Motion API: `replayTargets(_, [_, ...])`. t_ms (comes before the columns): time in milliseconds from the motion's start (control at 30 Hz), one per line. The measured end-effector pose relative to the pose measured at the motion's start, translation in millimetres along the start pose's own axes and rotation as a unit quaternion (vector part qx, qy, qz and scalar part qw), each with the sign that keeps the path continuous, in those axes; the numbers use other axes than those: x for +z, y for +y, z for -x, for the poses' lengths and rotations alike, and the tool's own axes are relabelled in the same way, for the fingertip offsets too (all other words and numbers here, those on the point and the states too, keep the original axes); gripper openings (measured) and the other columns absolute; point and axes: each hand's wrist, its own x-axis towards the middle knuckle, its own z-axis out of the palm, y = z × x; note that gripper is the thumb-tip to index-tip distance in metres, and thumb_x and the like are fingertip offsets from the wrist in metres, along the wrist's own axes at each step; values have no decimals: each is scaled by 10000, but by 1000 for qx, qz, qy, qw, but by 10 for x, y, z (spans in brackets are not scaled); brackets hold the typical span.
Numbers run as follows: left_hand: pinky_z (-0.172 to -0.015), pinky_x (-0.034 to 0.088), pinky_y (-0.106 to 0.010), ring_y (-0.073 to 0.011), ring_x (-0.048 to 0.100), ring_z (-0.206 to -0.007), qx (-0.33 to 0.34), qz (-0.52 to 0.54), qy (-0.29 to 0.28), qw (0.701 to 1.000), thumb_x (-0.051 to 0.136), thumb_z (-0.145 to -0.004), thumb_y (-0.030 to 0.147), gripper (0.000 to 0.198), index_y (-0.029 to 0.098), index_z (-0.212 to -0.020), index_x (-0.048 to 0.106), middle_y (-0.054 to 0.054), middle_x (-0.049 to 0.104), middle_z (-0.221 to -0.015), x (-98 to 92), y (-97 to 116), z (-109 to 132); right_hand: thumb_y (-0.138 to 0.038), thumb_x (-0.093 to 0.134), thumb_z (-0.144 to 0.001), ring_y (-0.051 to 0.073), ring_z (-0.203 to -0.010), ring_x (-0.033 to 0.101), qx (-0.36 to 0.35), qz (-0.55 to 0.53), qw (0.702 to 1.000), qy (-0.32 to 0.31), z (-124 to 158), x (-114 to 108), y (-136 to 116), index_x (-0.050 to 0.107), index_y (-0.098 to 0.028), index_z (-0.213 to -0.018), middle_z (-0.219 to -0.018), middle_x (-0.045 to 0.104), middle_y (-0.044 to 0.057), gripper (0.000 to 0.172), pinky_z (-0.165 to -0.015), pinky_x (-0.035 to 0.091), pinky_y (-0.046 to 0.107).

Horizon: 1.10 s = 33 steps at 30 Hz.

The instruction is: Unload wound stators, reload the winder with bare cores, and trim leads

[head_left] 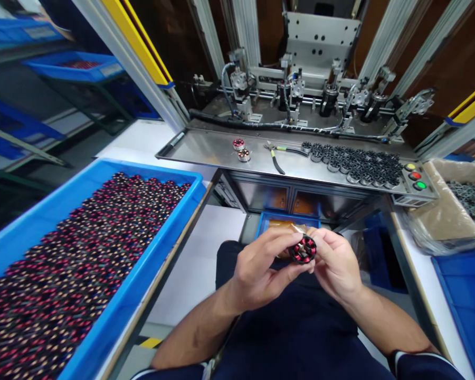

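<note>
A small round motor stator (303, 249) with red windings and a black rim is held over my lap. My left hand (263, 261) grips it from the left, thumb below and fingers above. From the right, my right hand (335, 258) pinches its edge with closed fingers. Part of the stator is hidden behind the fingers. Beyond my hands, on the metal ledge (206, 150), sit a red-wound stator (238, 143) and a copper-wound stator (244, 155). Side cutters (276, 158) with black and green handles lie to the right of these.
A blue tray (198, 184) full of wound stators stands at left. Several black and silver cores (356, 161) crowd the ledge beside yellow, red and green buttons (415, 176). Behind rises a machine with clamps (296, 89). A cardboard box (431, 206) of grey parts sits right.
</note>
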Motion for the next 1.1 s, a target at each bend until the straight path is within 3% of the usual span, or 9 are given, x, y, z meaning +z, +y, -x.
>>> replayTargets(367, [-902,608,-319,-205,700,-1083,-7,17,-31,999,687,-819,-6,547,216,-1312,605,-117,707,-1210,-31,9,57,-266,622,-955,100,-552,557,-196,152,968,-24,7,-88,-44,640,-178,-753,-654,581,-15,222,-538,480,233])
replayTargets(467, [-955,592,-319,-201,699,-1121,-37,78,-23,996,678,-808,-34,563,253,-1290,632,-95,710,-1262,-3,21,84,-216,596,-962,121,-592,588,-304,244,921,-26,2,-89,-106,635,-180,-777,-676,608,7,192,-563,506,255])
replayTargets(533, [-988,576,-314,-223,684,-1166,-103,172,-2,980,806,-765,91,618,265,-1324,608,-102,696,-1305,28,38,83,-197,585,-962,142,-646,631,-401,320,857,-34,-2,-110,-158,646,-185,-834,-704,649,29,143,-599,538,269])
replayTargets(600, [-929,596,-290,-239,698,-1134,-218,294,13,931,897,-692,325,724,258,-1342,584,-123,690,-1309,51,57,55,-180,573,-965,153,-694,682,-481,389,784,-47,-5,-147,-211,650,-190,-926,-759,692,49,86,-622,575,265])
replayTargets(667, [-725,627,-244,-208,758,-894,-348,410,-27,843,834,-708,537,674,204,-1255,622,-127,752,-1119,61,68,4,-147,561,-962,154,-742,719,-530,438,723,-65,-11,-189,-258,637,-183,-1007,-815,713,65,95,-645,606,249])
replayTargets(767, [-455,539,-163,-134,697,-525,-472,497,-120,718,729,-807,579,490,142,-1014,649,-52,736,-719,60,70,-77,-109,555,-954,152,-766,718,-567,461,677,-87,-29,-230,-321,624,-148,-1005,-798,694,72,94,-686,620,241])
replayTargets(833, [-437,530,-150,-133,700,-509,-488,508,-118,700,764,-815,490,404,145,-987,644,-36,734,-694,70,69,-111,-118,553,-961,148,-716,689,-573,458,673,-95,-36,-233,-358,620,-141,-964,-748,673,62,70,-667,610,251])
replayTargets(933, [-484,562,-151,-122,728,-567,-458,519,-68,718,796,-819,341,306,198,-1060,674,-3,751,-795,111,77,-125,-149,552,-972,143,-646,650,-548,463,692,-78,-20,-211,-392,616,-156,-927,-720,669,51,79,-607,574,259])
replayTargets(1100, [-726,618,-195,-123,757,-854,-372,532,1,760,844,-739,135,385,272,-1074,712,7,723,-1158,144,105,-121,-120,592,-939,140,-660,630,-463,424,778,-27,26,-161,-392,625,-171,-865,-720,656,34,96,-608,545,258])
